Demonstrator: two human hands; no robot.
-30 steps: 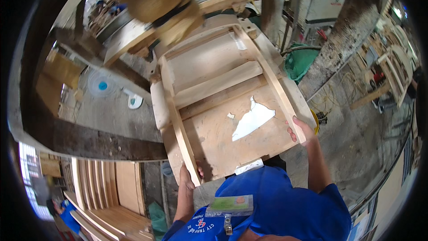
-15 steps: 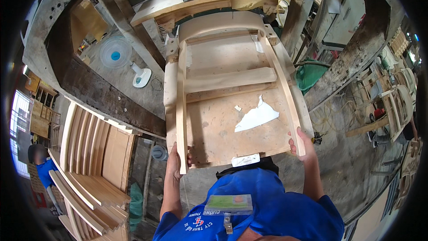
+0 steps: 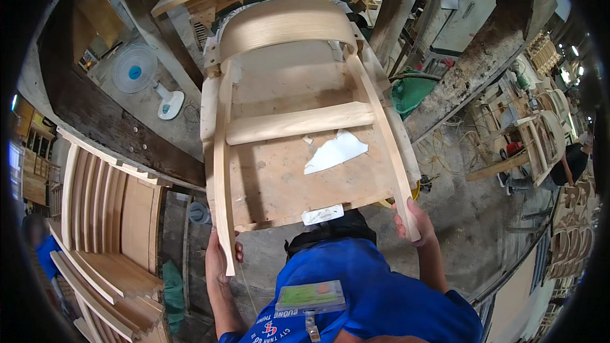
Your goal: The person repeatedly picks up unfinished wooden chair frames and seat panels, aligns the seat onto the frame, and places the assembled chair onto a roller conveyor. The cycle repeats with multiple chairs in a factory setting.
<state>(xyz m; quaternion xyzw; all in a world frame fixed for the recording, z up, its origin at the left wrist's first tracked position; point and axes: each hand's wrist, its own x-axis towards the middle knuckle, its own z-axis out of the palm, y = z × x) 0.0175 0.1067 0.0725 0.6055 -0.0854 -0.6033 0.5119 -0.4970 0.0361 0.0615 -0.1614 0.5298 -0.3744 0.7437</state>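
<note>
Between my hands is a pale wooden chair back frame (image 3: 298,126), with a curved top rail at its far end, a cross rail midway and two long legs. My left hand (image 3: 219,253) is wrapped round the near end of the left leg. Round the near end of the right leg, my right hand (image 3: 416,221) is closed too. Beneath the frame lies a worn wooden work board (image 3: 279,190), with a torn white sheet (image 3: 337,152) on it. The frame appears raised off the board, its near leg ends reaching past the board's front edge.
Heavy metal machine beams (image 3: 121,127) flank the board on both sides. Curved wooden parts (image 3: 95,203) are stacked at the left, near a white fan (image 3: 135,71). A green bag (image 3: 412,92) hangs at the right. People work at the far left and far right.
The chair back frame has come up and nearer to me, its top rail now tilted higher above the board. Both hands keep their hold on the legs, and the view has shifted.
</note>
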